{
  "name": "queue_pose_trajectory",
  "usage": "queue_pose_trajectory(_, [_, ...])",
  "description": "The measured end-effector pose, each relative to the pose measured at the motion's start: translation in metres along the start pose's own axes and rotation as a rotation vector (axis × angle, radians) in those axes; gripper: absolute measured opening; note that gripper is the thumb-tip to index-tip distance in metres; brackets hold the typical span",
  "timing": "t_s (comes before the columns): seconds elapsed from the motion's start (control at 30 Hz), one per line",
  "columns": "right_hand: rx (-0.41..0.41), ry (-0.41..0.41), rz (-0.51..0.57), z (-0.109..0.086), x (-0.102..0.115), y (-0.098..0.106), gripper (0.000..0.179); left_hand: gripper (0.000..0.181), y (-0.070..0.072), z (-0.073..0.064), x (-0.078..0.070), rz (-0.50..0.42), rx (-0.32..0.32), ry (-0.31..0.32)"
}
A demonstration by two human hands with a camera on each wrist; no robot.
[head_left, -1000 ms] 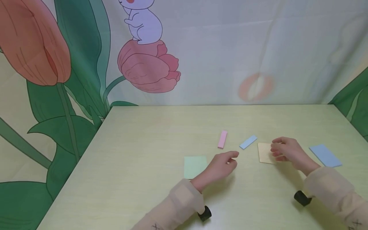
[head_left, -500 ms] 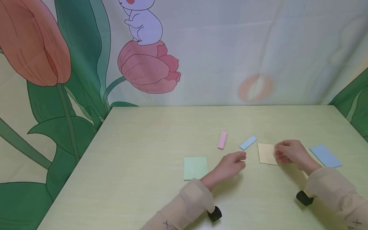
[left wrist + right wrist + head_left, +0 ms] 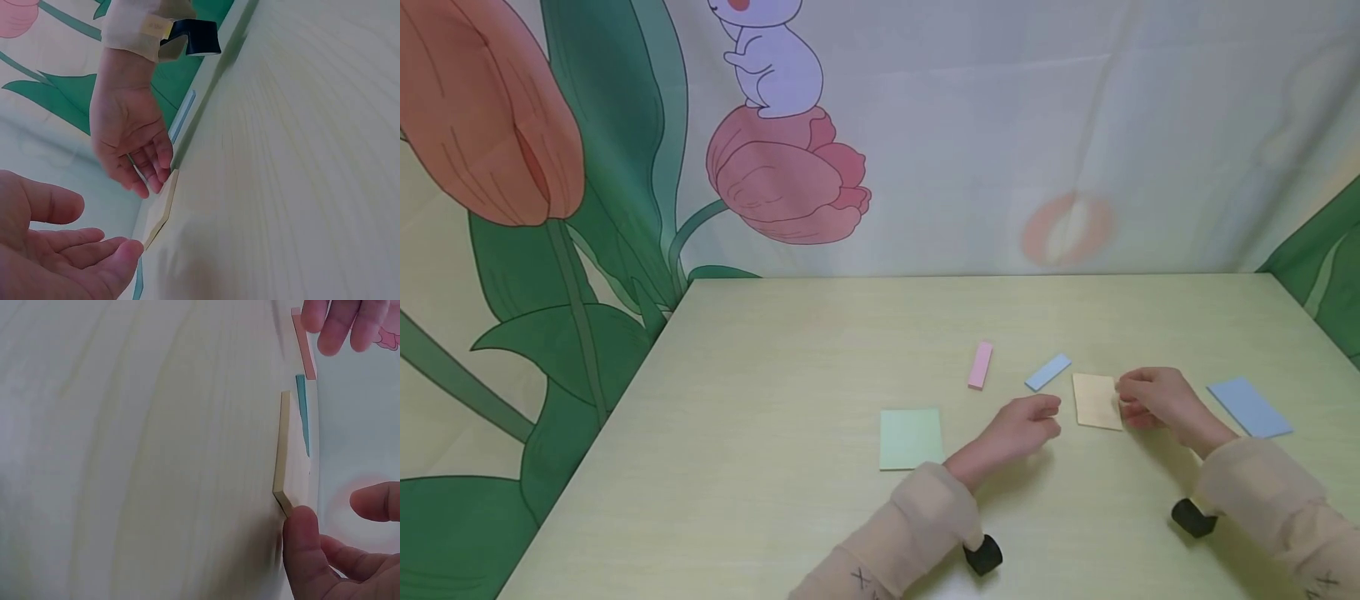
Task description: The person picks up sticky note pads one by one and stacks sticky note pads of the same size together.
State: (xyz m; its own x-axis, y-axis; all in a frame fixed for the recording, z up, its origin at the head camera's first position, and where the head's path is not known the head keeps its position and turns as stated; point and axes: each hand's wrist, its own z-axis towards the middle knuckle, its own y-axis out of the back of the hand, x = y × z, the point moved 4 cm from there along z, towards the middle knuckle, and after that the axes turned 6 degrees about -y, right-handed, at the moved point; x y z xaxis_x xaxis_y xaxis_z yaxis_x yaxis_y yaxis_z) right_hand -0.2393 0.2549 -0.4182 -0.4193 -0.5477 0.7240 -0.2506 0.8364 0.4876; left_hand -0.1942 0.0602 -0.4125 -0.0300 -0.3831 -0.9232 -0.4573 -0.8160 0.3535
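Observation:
A thin tan square tile [image 3: 1096, 402] lies on the table between the two hands. My right hand [image 3: 1159, 402] is at the tile's right edge, one fingertip [image 3: 301, 526] right at its corner and the other fingers spread apart around nothing. To the tile's left, my left hand [image 3: 1019, 427] hovers low with relaxed, slightly bent fingers, holding nothing. In the left wrist view its fingertips [image 3: 130, 250] overlap the near end of the tile. A narrow light-blue strip [image 3: 1048, 372] lies just beyond the left hand, and a pink strip [image 3: 980, 365] sits further left.
A pale green square tile [image 3: 910, 438] lies left of the left forearm. A blue rectangular tile [image 3: 1250, 407] rests beyond the right wrist. The pale wooden table [image 3: 760, 400] ends at a hanging cloth [image 3: 940, 150] printed with flowers. Black wrist cameras [image 3: 983, 556] hang under both sleeves.
My left hand has moved right, toward the tan tile, uncovering more of the green tile. My right hand has drawn back slightly from over the tan tile to its right edge.

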Motion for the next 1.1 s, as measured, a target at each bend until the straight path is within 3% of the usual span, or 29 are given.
queue_pose_trajectory(0.2, [-0.045,-0.011,0.009,0.009,-0.007,0.001,0.053,0.046,-0.009,0.008,-0.002,-0.060,0.034,0.029])
queue_pose_trajectory(0.4, [-0.097,-0.052,0.046,0.044,-0.034,0.007,0.052,0.054,-0.015,0.013,-0.002,-0.149,0.066,0.029])
queue_pose_trajectory(0.67, [-0.041,-0.014,0.076,0.066,-0.051,0.004,0.068,0.059,-0.022,0.018,0.004,-0.230,0.099,0.028])
queue_pose_trajectory(0.8, [0.015,-0.027,0.144,0.055,-0.044,0.003,0.067,0.058,-0.024,0.021,0.005,-0.238,0.086,0.012])
queue_pose_trajectory(0.93, [0.052,-0.062,0.210,0.027,-0.024,-0.001,0.061,0.057,-0.025,0.023,0.005,-0.257,0.070,0.010])
queue_pose_trajectory(1.1, [0.059,-0.090,0.214,0.000,-0.003,-0.006,0.059,0.056,-0.025,0.024,0.006,-0.284,0.056,0.025])
